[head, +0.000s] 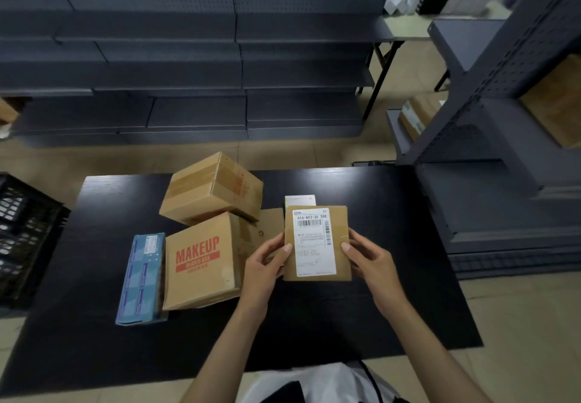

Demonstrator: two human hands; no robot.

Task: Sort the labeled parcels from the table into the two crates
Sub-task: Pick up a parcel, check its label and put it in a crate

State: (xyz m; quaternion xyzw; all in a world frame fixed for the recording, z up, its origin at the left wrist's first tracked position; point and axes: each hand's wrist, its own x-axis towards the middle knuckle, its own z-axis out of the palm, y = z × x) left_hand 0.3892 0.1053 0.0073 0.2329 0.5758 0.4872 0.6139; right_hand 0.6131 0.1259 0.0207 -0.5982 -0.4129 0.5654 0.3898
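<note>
The person stands at the near edge of a black tabletop (pixel 405 217) and holds a flat brown parcel (pixel 342 226) up off it with both hands. The left hand (pixel 265 265) grips the parcel's left edge and the right hand (pixel 372 261) grips its right edge. Each thumb is pressed on the front face, and the other fingers curl behind, out of sight. The parcel sits right between the two hands, tilted up toward the person. Its white shipping label (pixel 314 239) faces them, with a barcode and a printed code along the top.

Just behind the held parcel, the top of a white item (pixel 300 200) peeks out on the tabletop. To the left of the hands lies a cardboard box printed MAKEUP (pixel 201 264) in red, close beside the left wrist. A blue box (pixel 141 280) lies against its left side. A plain taped cardboard box (pixel 210 190) sits tilted behind the MAKEUP box, resting partly on it.

One black slatted crate (pixel 23 239) stands off the left end of the tabletop, well apart from the hands. Dark metal shelving (pixel 188 72) runs along the back, and another rack (pixel 503 119) stands to the right.
</note>
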